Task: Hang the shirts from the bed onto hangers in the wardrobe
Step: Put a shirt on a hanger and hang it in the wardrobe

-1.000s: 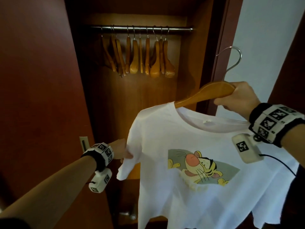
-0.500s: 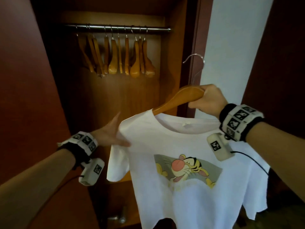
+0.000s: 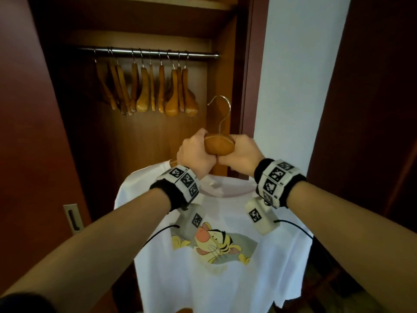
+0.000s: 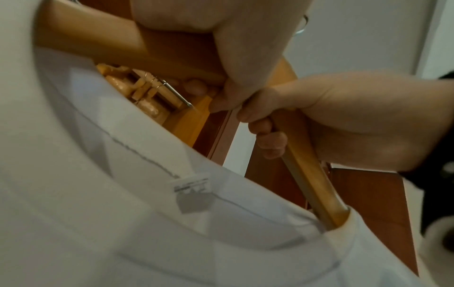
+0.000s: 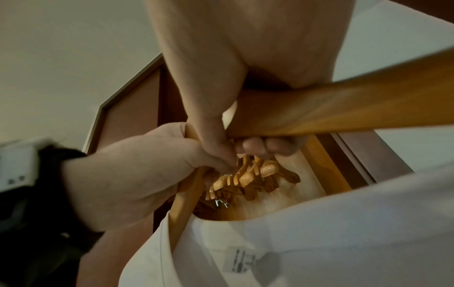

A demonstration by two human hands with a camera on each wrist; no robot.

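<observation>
A white shirt [image 3: 203, 279] with a tiger print hangs on a wooden hanger [image 3: 219, 145] in front of the open wardrobe. My left hand [image 3: 196, 154] and right hand [image 3: 241, 154] grip the hanger's middle side by side, thumbs touching. Its metal hook [image 3: 222, 109] points up, below and to the right of the rail [image 3: 146, 51]. In the left wrist view the hanger arm [image 4: 309, 174] runs into the shirt collar [image 4: 172, 213]. The right wrist view shows my fingers [image 5: 250, 145] curled under the hanger [image 5: 343, 108].
Several empty wooden hangers [image 3: 146, 91] crowd the rail's left and middle; its right end is bare. The red-brown wardrobe door [image 3: 33, 132] with a metal handle [image 3: 72, 219] stands left. A white wall [image 3: 293, 86] and a dark panel [image 3: 372, 109] stand right.
My left hand let go of the shirt's shoulder and rose to grip the hanger beside my right hand. The hanger moved left, level in front of the wardrobe opening.
</observation>
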